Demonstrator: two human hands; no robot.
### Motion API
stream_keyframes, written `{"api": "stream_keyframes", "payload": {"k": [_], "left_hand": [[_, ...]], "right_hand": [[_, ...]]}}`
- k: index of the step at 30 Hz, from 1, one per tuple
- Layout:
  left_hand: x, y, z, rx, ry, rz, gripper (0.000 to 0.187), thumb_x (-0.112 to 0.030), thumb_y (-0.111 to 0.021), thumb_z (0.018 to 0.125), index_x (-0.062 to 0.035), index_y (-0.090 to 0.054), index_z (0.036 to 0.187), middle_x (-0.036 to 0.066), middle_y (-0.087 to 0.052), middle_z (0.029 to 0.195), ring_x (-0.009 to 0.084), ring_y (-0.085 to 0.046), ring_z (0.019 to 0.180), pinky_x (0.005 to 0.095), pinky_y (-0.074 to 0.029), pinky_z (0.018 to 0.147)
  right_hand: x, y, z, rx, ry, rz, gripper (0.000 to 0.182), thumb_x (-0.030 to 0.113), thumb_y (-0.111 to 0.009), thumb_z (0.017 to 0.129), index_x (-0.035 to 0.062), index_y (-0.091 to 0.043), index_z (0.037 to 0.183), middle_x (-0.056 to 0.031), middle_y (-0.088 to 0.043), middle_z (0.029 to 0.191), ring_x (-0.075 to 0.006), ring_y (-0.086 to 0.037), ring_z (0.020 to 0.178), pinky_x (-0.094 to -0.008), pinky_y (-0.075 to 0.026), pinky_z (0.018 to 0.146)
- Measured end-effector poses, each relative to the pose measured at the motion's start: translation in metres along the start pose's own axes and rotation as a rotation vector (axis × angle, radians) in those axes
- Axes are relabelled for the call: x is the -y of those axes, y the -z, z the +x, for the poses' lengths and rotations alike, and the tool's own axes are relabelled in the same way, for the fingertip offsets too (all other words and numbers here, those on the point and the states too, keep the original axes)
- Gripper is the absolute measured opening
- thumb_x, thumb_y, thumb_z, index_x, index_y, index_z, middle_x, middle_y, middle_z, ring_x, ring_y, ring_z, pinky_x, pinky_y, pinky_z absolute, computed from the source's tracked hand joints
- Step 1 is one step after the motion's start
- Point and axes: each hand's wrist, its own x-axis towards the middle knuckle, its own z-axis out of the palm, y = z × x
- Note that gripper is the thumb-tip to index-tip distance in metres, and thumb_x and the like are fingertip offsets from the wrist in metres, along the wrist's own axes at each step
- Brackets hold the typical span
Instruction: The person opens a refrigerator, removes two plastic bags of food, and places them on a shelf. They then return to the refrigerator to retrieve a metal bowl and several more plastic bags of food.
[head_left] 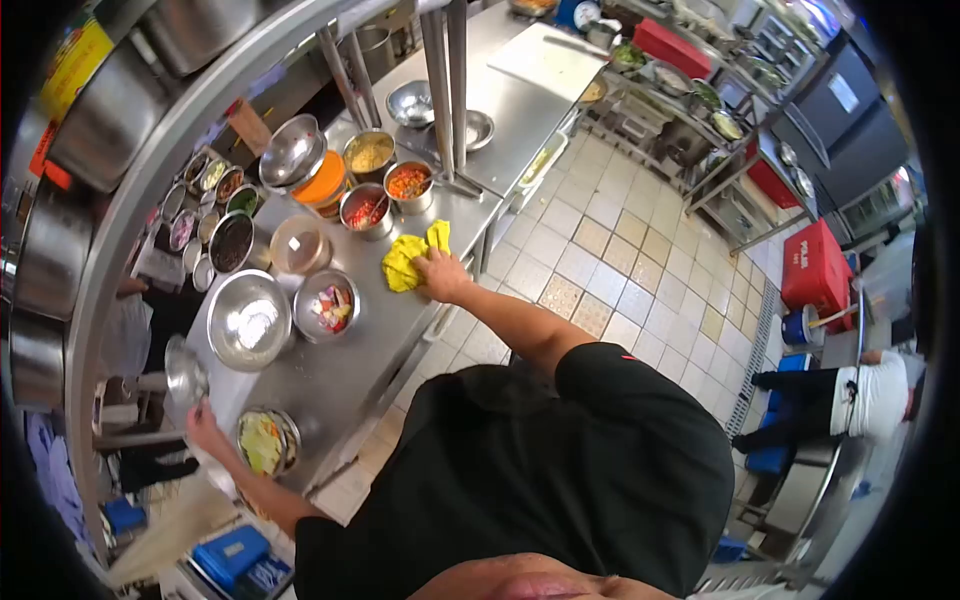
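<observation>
Yellow cloth (404, 264) lies bunched near the edge of the stainless-steel counter (345, 388) in the head view, with the right hand (437, 275) on it, fingers closed over its folds. Just beside the cloth stand a steel container of chopped red chillies (367, 211) with a spoon in it, and another of mixed red and orange chopped pieces (409, 187). A container of yellow chopped food (370, 156) is behind these, near an orange lid (321, 180) and a tilted steel mixing bowl (293, 153).

The left hand (205, 425) is well apart from the right, down at the near left, its fingers at the rim of a shiny metal bowl (186, 372); I cannot tell whether they are clamped on it or only touching. Near that hand, a round container of cut green and pale vegetables (262, 442) sits on the counter.

Between the hands are a large steel bowl (250, 320), a smaller bowl with red, white and yellow pieces (328, 306) just beside it, and a translucent round tub (299, 244). A dark-filled container (233, 241) stands beside the tub, with small containers grouped beyond it.

Farther along the counter is a white cutting board (548, 66). Across the tiled floor (600, 240), a red cooler box (815, 268) stands near a person in a white top (868, 395).
</observation>
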Motion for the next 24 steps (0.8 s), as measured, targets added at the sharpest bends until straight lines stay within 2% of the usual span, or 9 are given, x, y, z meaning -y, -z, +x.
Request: {"api": "stream_keyframes", "payload": {"k": [3,5,7,10,11,15,20,22,24], "left_hand": [[-0.088,-0.09,-0.1,0.039,-0.224,0.079,0.019,-0.009,-0.069,0.078,-0.0013,-0.059,0.092,0.004,-0.059,0.084,0.0119,-0.055,0.076,0.0243,-0.044,0.07],[-0.165,-0.173,-0.182,0.203,-0.034,0.055,0.023,-0.002,-0.068,0.075,-0.0019,-0.059,0.097,0.005,-0.06,0.089,0.0139,-0.057,0.08,0.026,-0.046,0.074],[-0.154,-0.256,-0.233,0.419,-0.088,-0.163,0.023,0.0,-0.067,0.074,-0.0021,-0.059,0.096,0.004,-0.06,0.091,0.0137,-0.056,0.084,0.0262,-0.046,0.076],[-0.196,-0.358,-0.308,0.723,-0.371,-0.058,0.023,-0.003,-0.068,0.072,-0.0024,-0.06,0.093,0.007,-0.061,0.089,0.0154,-0.058,0.082,0.0281,-0.047,0.076],[-0.195,-0.387,-0.329,0.808,-0.264,-0.173,0.024,-0.004,-0.069,0.071,-0.0021,-0.059,0.093,0.007,-0.063,0.089,0.0169,-0.06,0.083,0.0299,-0.048,0.076],[-0.223,-0.438,-0.347,1.202,-0.529,-0.096,0.037,-0.006,-0.071,0.071,-0.0032,-0.058,0.106,0.012,-0.063,0.102,0.0232,-0.061,0.095,0.0302,-0.048,0.081],[-0.239,-0.474,-0.343,1.042,-0.531,-0.177,0.061,-0.011,-0.071,0.074,-0.0048,-0.047,0.129,0.016,-0.053,0.126,0.0329,-0.052,0.113,0.0377,-0.044,0.09],[-0.182,-0.489,-0.308,0.558,-0.59,0.27,0.068,-0.027,-0.074,0.072,-0.0073,-0.046,0.13,0.018,-0.052,0.127,0.0352,-0.049,0.116,0.0429,-0.037,0.098],[-0.156,-0.482,-0.296,0.357,-0.381,1.07,0.06,-0.046,-0.062,0.079,-0.0162,-0.049,0.129,0.017,-0.041,0.137,0.0372,-0.034,0.127,0.0591,-0.029,0.098]], "right_hand": [[-0.006,0.031,-0.033,-0.159,-0.067,0.419,0.061,0.043,-0.068,0.074,0.0131,-0.051,0.124,-0.0195,-0.049,0.118,-0.0351,-0.053,0.105,-0.0446,-0.042,0.09],[-0.031,0.051,-0.048,0.247,-0.107,1.039,0.065,0.048,-0.057,0.084,0.0095,-0.039,0.133,-0.0182,-0.047,0.12,-0.0316,-0.057,0.101,-0.0453,-0.047,0.083],[-0.052,0.102,-0.076,0.64,-0.198,1.738,0.062,0.047,-0.048,0.091,0.0081,-0.033,0.137,-0.0155,-0.048,0.12,-0.0286,-0.058,0.1,-0.0446,-0.05,0.081],[-0.106,0.128,-0.103,0.577,-0.235,1.871,0.052,0.042,-0.045,0.094,0.0043,-0.036,0.129,-0.0187,-0.047,0.123,-0.0294,-0.061,0.095,-0.0433,-0.053,0.077],[-0.126,0.131,-0.111,0.536,-0.261,1.938,0.05,0.04,-0.047,0.093,0.0032,-0.038,0.125,-0.0198,-0.047,0.122,-0.0293,-0.063,0.091,-0.0417,-0.055,0.075],[-0.201,0.146,-0.138,0.215,-0.517,1.957,0.027,0.011,-0.043,0.087,-0.0096,-0.045,0.104,-0.0211,-0.059,0.092,-0.032,-0.065,0.07,-0.0421,-0.057,0.068],[-0.25,0.136,-0.14,-0.02,-0.672,1.939,0.027,0.007,-0.039,0.084,-0.0122,-0.045,0.102,-0.0228,-0.059,0.09,-0.0316,-0.065,0.065,-0.0414,-0.057,0.067],[-0.269,0.145,-0.139,-0.1,-0.723,1.969,0.026,0.006,-0.04,0.083,-0.0125,-0.045,0.099,-0.0236,-0.059,0.09,-0.0316,-0.065,0.067,-0.0402,-0.056,0.067],[-0.301,0.145,-0.15,-0.177,-0.754,1.991,0.026,0.006,-0.041,0.081,-0.0114,-0.045,0.1,-0.0235,-0.059,0.091,-0.032,-0.064,0.07,-0.0408,-0.056,0.068]]}}
